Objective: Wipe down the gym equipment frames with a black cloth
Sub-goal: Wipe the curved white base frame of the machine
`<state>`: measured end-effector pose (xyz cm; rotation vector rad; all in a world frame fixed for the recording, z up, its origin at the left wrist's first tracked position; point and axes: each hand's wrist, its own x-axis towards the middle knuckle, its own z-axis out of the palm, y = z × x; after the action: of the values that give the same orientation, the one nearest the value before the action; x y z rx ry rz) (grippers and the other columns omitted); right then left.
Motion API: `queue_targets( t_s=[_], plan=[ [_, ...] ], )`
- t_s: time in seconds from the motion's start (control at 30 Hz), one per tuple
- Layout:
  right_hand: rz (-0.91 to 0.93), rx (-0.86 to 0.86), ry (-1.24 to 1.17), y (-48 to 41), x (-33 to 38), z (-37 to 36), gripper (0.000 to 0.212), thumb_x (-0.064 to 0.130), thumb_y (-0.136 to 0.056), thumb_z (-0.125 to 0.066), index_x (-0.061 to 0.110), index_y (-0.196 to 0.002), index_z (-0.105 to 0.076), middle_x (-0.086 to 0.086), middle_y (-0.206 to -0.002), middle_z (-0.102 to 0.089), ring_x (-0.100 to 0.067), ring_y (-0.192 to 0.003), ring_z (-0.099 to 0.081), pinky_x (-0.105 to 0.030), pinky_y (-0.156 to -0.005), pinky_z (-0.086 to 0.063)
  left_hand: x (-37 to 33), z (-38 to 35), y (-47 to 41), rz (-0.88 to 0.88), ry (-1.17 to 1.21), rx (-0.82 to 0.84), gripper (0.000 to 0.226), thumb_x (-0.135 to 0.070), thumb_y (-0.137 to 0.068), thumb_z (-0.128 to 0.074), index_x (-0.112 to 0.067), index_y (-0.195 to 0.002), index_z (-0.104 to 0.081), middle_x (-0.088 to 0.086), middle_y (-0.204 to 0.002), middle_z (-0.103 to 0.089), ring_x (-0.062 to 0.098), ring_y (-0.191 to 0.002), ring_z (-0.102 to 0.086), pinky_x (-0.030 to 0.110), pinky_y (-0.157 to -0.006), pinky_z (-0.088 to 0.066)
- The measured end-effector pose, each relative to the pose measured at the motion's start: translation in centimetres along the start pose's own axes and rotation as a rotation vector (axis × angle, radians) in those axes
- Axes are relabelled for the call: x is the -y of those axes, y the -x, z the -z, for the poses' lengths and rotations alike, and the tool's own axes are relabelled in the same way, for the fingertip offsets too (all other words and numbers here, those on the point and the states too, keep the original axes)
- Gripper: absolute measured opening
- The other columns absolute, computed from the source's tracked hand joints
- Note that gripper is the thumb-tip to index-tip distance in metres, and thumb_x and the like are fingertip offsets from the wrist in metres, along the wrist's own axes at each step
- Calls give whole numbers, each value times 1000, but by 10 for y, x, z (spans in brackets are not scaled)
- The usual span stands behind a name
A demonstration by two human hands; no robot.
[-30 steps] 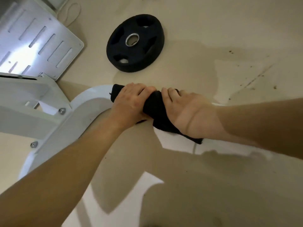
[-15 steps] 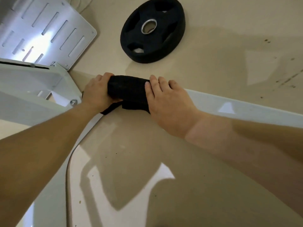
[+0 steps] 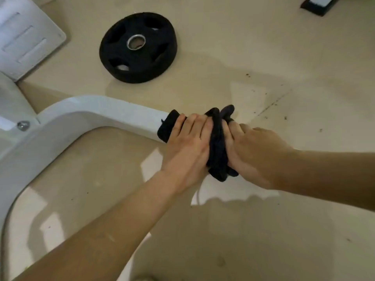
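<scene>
While both hands sit together on the white frame tube point(image 3: 113, 116), I see the black cloth point(image 3: 218, 147) bunched between them, draped over the tube's straight run to the right of its bend. Left hand point(image 3: 188, 147): fingers laid over the cloth's left edge and bent over the tube top; thumb hidden. Right hand point(image 3: 257, 157): fingers curled into the bunched folds, gripping them. A bolt point(image 3: 23, 125) sits at the frame joint, far left. A black weight plate point(image 3: 138, 47) lies flat on the beige floor point(image 3: 263, 230) beyond the tube, well apart from the hands. A slotted white panel point(image 3: 26, 37) is top left.
</scene>
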<state>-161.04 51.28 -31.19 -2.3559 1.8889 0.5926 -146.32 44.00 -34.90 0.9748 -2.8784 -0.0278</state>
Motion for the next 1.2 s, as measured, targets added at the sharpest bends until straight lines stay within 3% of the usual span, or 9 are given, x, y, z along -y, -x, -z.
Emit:
queue_targets(
  t_s=[0.17,0.27,0.4,0.5,0.63,0.73,0.83,1.0,1.2],
  plan=[
    [-235,108,113,66,-14,-27,62,10,-80,-18,-22,-126,-46,-39,-96,-61,-43,-73,-64,-37,-53,-50,-74,-12,-6,-109,16,-22,73,-33,-74,-71,-4,-135,-44,10,-130,-53,28,-125,-45,43,-115,-24],
    [-272,63,136,81,-10,-18,57,4,-79,-21,-16,-119,-56,-34,-95,-64,-39,-74,-65,-35,-54,-50,-78,-15,-2,-207,34,-47,69,-26,-81,-65,-6,-142,-39,7,-143,-47,25,-134,-40,42,-115,-24],
    [-254,-45,-40,51,2,-5,51,14,-92,-33,-9,-137,-28,-22,-125,-47,-33,-106,-53,-36,-76,-42,-33,-9,-3,-225,-18,-48,60,-17,-84,-53,-8,-142,-40,11,-140,-50,28,-131,-45,40,-112,-26],
    [-266,-75,-116,28,9,-18,73,33,-97,-39,-5,-148,-2,-22,-134,-39,-34,-113,-49,-40,-88,-43,20,5,5,18,-62,90,71,-20,-86,-63,-16,-148,-28,11,-145,-41,29,-138,-32,41,-116,-20],
    [-282,-49,-93,63,0,-21,70,34,-100,-35,-7,-147,-3,-20,-136,-41,-32,-116,-50,-38,-92,-43,32,22,5,195,-46,240,82,-19,-86,-66,-19,-151,-17,7,-154,-23,26,-146,-10,41,-120,-10],
    [-368,217,-17,113,-18,-16,68,24,-95,-39,-7,-147,-8,-20,-139,-38,-33,-123,-44,-38,-97,-39,-26,22,1,50,-11,253,84,-28,-89,-63,-16,-153,-9,6,-158,-16,26,-147,-6,41,-120,-9],
    [-474,417,-97,139,-39,-13,79,52,-92,-45,-2,-144,-19,-18,-146,-31,-36,-136,-28,-45,-103,-34,-79,15,1,-67,47,243,92,-42,-88,-61,-17,-153,-2,4,-160,-8,22,-148,1,39,-119,0],
    [-403,-5,-254,101,-19,-20,86,56,-90,-49,-1,-146,-18,-19,-152,-25,-33,-141,-26,-44,-107,-33,-57,7,0,-100,7,111,79,-46,-90,-56,-21,-153,-17,2,-156,-25,20,-146,-15,39,-118,-9],
    [-171,-221,-290,21,9,-27,73,37,-93,-51,6,-149,-16,-12,-144,-35,-31,-113,-51,-41,-89,-43,34,20,-1,-7,-58,254,81,-37,-88,-64,-24,-152,-16,4,-154,-25,22,-144,-18,41,-117,-12]
  ],
)
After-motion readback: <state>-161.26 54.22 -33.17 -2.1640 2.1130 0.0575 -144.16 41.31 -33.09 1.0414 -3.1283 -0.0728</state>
